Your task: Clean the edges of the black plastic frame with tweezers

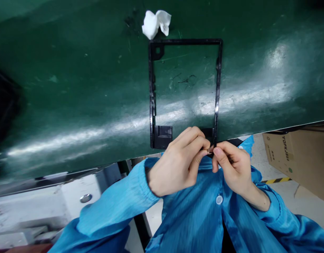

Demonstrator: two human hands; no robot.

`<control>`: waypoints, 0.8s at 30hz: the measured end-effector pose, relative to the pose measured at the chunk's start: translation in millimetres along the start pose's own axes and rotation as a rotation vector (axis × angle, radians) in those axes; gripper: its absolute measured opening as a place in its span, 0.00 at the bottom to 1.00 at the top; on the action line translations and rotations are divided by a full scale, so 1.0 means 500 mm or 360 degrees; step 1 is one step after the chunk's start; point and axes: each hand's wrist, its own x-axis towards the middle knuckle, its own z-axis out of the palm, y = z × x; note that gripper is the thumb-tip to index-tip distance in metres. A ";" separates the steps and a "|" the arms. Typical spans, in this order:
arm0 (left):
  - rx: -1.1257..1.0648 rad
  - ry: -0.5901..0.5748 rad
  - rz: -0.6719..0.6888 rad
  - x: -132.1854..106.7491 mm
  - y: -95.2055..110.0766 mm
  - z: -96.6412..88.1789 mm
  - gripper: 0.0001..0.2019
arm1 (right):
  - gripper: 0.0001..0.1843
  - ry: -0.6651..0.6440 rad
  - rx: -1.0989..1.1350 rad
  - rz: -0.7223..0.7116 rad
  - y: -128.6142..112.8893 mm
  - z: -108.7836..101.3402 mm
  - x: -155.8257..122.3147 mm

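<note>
A black rectangular plastic frame (217, 84) lies flat on the green work surface (72, 88), its near edge at the table's front edge. My left hand (177, 161) and my right hand (233, 165) meet just in front of that near edge. Both are closed in a pinch around a tiny brownish piece (209, 149) held between the fingertips. The piece is too small to name. The hands cover the frame's near right corner. Both arms are in bright blue sleeves (119, 207).
A crumpled white cloth or tissue (156, 23) lies just beyond the frame's far edge. A cardboard box (299, 154) stands on the floor at the right, beside yellow-black floor tape (276, 180). Grey metal structure (45, 203) sits under the table at the left.
</note>
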 end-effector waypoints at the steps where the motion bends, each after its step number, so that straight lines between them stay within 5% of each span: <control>1: -0.0003 -0.0006 -0.0006 0.000 0.000 -0.001 0.06 | 0.13 -0.0001 0.0004 0.0007 -0.001 0.000 0.000; 24: -0.0214 -0.0015 -0.0028 0.001 -0.006 -0.020 0.06 | 0.14 -0.0011 0.0039 0.0050 0.008 -0.001 -0.006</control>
